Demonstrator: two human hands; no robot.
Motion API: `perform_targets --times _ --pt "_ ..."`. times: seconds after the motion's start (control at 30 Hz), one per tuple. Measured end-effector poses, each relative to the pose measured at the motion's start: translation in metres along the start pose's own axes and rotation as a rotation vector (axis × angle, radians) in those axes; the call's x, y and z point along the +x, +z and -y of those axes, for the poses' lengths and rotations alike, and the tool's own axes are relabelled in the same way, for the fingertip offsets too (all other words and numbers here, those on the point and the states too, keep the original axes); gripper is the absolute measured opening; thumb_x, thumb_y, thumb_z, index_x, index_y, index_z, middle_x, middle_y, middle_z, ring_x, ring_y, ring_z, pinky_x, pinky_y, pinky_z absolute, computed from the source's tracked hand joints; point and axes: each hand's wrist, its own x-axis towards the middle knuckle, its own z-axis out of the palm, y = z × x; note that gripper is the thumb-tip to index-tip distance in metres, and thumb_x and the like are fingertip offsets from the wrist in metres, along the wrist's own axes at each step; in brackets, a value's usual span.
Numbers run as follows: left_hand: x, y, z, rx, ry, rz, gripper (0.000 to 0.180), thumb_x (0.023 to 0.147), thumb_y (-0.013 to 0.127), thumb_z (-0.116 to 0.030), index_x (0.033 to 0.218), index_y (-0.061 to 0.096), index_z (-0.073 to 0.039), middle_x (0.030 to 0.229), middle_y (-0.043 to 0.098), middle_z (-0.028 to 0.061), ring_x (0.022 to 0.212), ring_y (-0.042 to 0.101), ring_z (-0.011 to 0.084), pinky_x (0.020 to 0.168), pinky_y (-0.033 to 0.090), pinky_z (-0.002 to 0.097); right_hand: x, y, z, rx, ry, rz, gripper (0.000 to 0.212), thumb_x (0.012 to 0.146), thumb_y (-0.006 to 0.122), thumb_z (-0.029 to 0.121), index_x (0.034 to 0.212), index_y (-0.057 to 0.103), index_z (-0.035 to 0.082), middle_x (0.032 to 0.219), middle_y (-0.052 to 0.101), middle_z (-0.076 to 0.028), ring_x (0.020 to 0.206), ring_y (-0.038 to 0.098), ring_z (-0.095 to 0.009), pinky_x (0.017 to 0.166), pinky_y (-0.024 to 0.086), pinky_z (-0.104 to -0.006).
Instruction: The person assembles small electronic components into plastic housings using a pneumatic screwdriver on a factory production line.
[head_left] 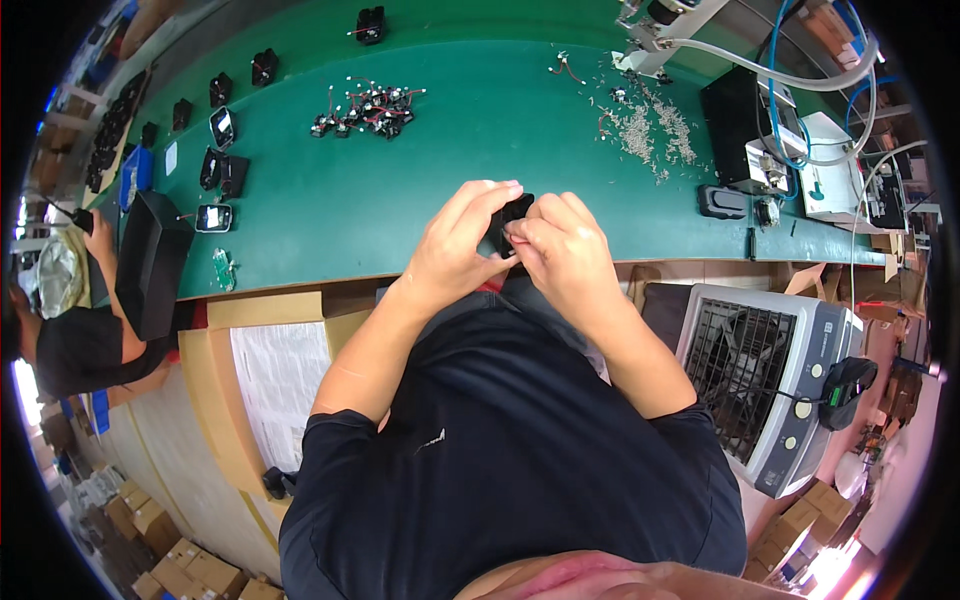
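Observation:
Close to the front edge of the green table, my left hand is closed around a small black plastic housing. My right hand pinches at the housing's right side, its thumb and forefinger pressed together. What lies between those fingertips is too small or hidden to make out. A red wire shows just below my hands. Most of the housing's inside is covered by my fingers.
Wired black parts lie heaped at the back middle; small screws are scattered right. Black housings line the left. A machine with hoses stands right, an air cooler below it. A co-worker's arm shows far left.

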Motion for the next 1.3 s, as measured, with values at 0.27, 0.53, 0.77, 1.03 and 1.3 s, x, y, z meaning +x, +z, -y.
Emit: perform_targets --times 0.27,0.53,0.77,1.03,1.3 --pt "0.055 0.005 0.044 0.025 -0.003 0.12 0.071 0.064 0.09 -0.007 0.127 0.058 -0.007 0.11 0.059 0.0126 0.1 0.063 0.0322 0.085 0.056 0.0391 0.027 0.012 -0.026 -0.165 0.07 -0.173 0.014 0.078 0.077 0.005 0.091 0.075 0.008 0.087 0.061 -0.006 0.085 0.06 -0.028 0.076 0.049 -0.042" --pt "0.049 0.017 0.062 -0.088 -0.118 0.102 0.068 0.066 0.09 -0.008 0.126 0.058 -0.006 0.112 0.058 0.0129 0.103 0.063 0.031 0.088 0.055 0.0387 0.03 0.026 -0.039 -0.198 0.092 -0.121 0.013 0.078 0.077 0.005 0.09 0.075 0.006 0.088 0.062 -0.007 0.086 0.061 -0.029 0.077 0.051 -0.0424" --pt "0.049 0.016 0.066 -0.128 -0.161 0.087 0.068 0.066 0.09 -0.007 0.126 0.059 -0.006 0.112 0.059 0.0106 0.1 0.064 0.0259 0.085 0.056 0.0354 0.04 0.016 -0.038 -0.189 0.027 0.022 0.007 0.077 0.068 0.003 0.084 0.07 0.003 0.092 0.061 -0.011 0.093 0.061 -0.031 0.083 0.053 -0.0429" --pt "0.047 0.018 0.073 -0.2 -0.193 0.052 0.072 0.066 0.091 -0.005 0.129 0.058 -0.007 0.115 0.059 0.0106 0.1 0.064 0.0245 0.084 0.057 0.0343 0.046 0.015 -0.041 -0.153 -0.021 0.078 0.009 0.078 0.066 0.001 0.086 0.07 0.001 0.097 0.063 -0.015 0.092 0.061 -0.034 0.083 0.054 -0.0447" --pt "0.047 0.018 0.066 -0.343 -0.118 0.053 0.083 0.068 0.094 -0.01 0.14 0.055 -0.01 0.124 0.059 0.0112 0.113 0.062 0.0258 0.095 0.055 0.0356 0.06 -0.056 -0.022 0.009 0.092 0.093 0.022 0.083 0.067 -0.001 0.105 0.072 0.002 0.097 0.061 -0.016 0.091 0.066 -0.035 0.079 0.055 -0.0447"
